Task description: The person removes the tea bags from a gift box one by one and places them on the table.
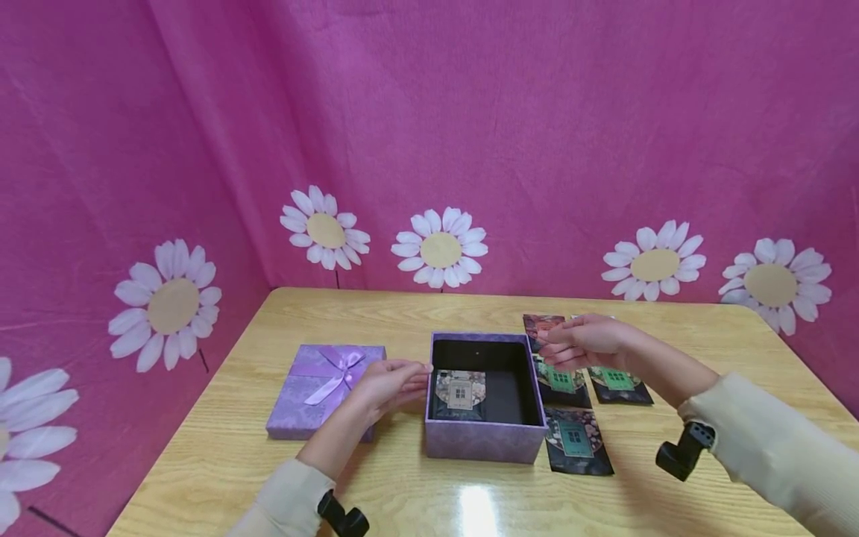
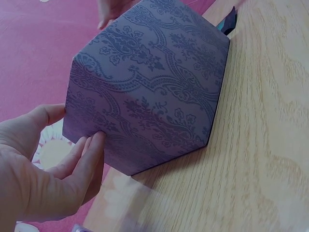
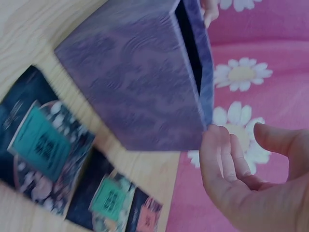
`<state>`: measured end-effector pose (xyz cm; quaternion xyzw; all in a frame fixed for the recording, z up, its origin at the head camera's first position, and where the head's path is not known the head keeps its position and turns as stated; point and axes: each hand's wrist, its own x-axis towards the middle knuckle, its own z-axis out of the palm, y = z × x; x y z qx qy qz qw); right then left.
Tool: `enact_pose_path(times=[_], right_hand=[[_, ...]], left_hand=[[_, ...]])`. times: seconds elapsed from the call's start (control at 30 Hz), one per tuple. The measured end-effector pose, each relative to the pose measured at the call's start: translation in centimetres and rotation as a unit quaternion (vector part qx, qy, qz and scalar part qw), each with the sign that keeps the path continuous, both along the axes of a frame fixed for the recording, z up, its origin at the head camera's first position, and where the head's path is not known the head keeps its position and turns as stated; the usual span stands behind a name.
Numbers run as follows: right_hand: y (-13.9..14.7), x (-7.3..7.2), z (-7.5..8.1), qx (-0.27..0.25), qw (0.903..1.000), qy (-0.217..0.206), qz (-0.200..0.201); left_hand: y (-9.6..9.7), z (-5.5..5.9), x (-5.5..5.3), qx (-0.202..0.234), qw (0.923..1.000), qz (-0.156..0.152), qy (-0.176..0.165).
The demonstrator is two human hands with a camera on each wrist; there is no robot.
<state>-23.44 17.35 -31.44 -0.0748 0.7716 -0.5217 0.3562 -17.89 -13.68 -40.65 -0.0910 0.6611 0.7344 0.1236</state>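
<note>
An open purple patterned gift box (image 1: 483, 440) with a black inside stands in the middle of the table. Flat in its left half lies a dark pouch (image 1: 459, 395) with a floral print and a pale label. My left hand (image 1: 396, 384) holds the box's left wall, thumb at the rim and fingertips on the outside. Over the right side, my right hand (image 1: 587, 343) hovers above several flat pouches with nothing in its fingers. Below it show a green-label pouch (image 1: 562, 384) and another green-label pouch (image 1: 617, 384); a red-label pouch (image 1: 540, 328) lies behind.
The purple lid (image 1: 309, 391) with a ribbon bow lies left of the box, partly behind the left forearm. A teal-label pouch (image 1: 577, 441) lies by the box's front right corner. Behind the wooden table (image 1: 376, 313) hangs a pink daisy-print cloth (image 1: 523, 149).
</note>
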Motion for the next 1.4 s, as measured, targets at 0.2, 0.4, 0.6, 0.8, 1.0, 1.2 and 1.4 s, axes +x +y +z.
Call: enact_pose_path(times=[0.2,0.4,0.6,0.8,1.0,1.2,1.4], right_hand=[[-2.8,0.0,0.7,-0.034,0.9991,-0.026,0.006],[-5.1,0.3,0.4,-0.05,0.9971,-0.056,-0.008],[-7.2,0.4,0.0,-0.022,0.9956,-0.071,-0.058],[-9.0,0.6,-0.9,0.034,0.9946,-0.076,-0.061],[-10.3,1.1,-3.1,0.066,0.9895,-0.101,-0.08],[-11.2,1.6,-4.5,0.076,0.9804,-0.126,-0.132],[-11.5,1.5,-5.2,0.06,0.9789,-0.136,-0.14]], left_hand=[[0.1,0.0,0.0,0.004,1.0,0.0,0.004],[0.1,0.0,0.0,0.002,1.0,0.005,-0.002],[0.1,0.1,0.0,-0.001,0.9999,0.01,-0.007],[0.3,0.3,0.1,-0.002,0.9998,0.019,-0.006],[0.2,0.4,0.4,0.001,1.0,0.004,0.008],[0.0,0.4,0.5,0.01,0.9997,-0.006,0.019],[0.1,0.2,0.2,-0.006,0.9999,0.012,-0.002]])
